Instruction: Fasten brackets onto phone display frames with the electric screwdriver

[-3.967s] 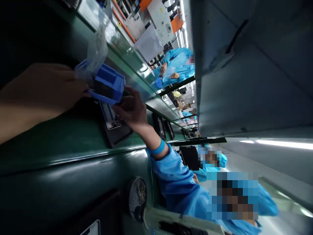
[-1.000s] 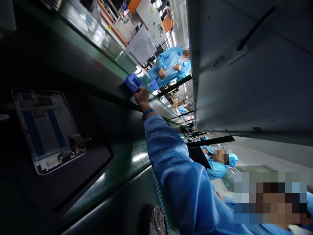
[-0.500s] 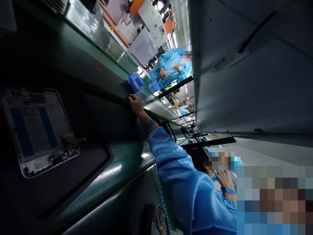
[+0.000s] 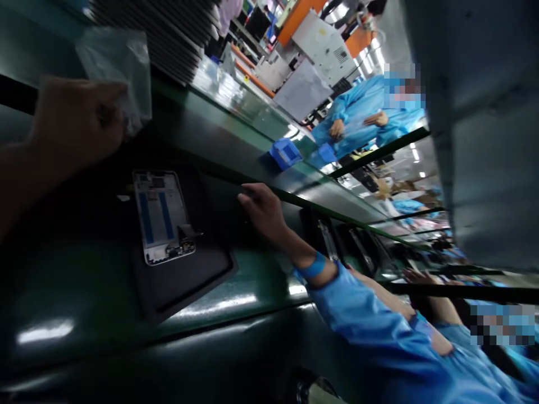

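My left hand comes in from the left edge, fingers pinched shut on a crumpled clear plastic bag. Just below it a phone frame with blue strips and a small flex cable lies on a black tray on the green bench. My right hand is out of view. A co-worker's hand, in a blue sleeve and blue wrist strap, rests with its fingers out at the bench's far edge, right of the black tray.
A blue bin sits on the green conveyor beyond the co-worker's hand. Stacked dark trays stand at the top. More black trays lie further along. People in blue coats work nearby.
The co-worker's hand has let go of the blue bin and pulled back to the bench edge. The view has swung, bringing my left hand with the bag into sight.
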`<state>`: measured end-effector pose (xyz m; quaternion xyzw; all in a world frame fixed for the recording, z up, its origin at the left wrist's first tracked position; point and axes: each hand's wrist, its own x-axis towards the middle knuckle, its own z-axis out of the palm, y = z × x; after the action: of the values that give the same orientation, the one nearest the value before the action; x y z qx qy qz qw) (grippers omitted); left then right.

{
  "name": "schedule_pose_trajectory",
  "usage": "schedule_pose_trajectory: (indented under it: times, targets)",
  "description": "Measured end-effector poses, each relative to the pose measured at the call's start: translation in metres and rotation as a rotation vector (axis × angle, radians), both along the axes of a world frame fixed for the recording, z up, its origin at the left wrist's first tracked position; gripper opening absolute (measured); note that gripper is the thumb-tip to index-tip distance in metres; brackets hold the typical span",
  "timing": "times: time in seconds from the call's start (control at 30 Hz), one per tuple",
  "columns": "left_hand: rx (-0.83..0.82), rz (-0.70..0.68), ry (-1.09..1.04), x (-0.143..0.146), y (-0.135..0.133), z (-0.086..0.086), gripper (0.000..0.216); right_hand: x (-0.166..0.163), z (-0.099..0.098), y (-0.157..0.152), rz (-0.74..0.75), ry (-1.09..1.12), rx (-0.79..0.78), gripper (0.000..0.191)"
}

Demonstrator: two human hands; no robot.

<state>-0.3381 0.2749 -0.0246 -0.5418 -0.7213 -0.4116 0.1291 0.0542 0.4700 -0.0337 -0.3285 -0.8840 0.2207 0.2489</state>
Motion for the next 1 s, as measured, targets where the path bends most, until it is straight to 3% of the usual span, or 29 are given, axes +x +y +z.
schedule_pose_trajectory:
  times: [0.1, 0.2, 0.37, 0.6, 0.77, 0.87, 1.0]
  targets:
    - [-0.041, 0.061, 0.084, 0.005, -0.003, 0.006, 0.070, -0.016, 0.006, -0.059, 0.185, -0.086, -0.080, 0.059]
    - [-0.032, 0.098, 0.035, 0.010, 0.004, 0.008, 0.062, -0.029, 0.009, -0.082, 0.229, -0.179, -0.048, 0.057]
    - [-0.050, 0.122, -0.038, -0.006, 0.005, 0.009, 0.055, -0.024, 0.011, -0.077, 0.171, -0.148, -0.048, 0.042]
    - [-0.029, 0.136, -0.094, -0.019, 0.004, 0.008, 0.053, 0.051, 0.000, -0.054, -0.086, -0.160, -0.025, 0.041]
    - [0.017, 0.137, -0.112, -0.006, 0.002, 0.021, 0.055, 0.089, 0.000, -0.046, -0.235, -0.102, -0.028, 0.033]
    - [0.028, 0.108, -0.153, 0.011, 0.003, 0.032, 0.057, 0.096, 0.016, -0.051, -0.252, -0.035, -0.021, 0.037]
    - [0.031, -0.064, -0.253, 0.050, 0.012, 0.048, 0.053, 0.078, 0.040, -0.072, -0.154, 0.031, -0.064, 0.055]
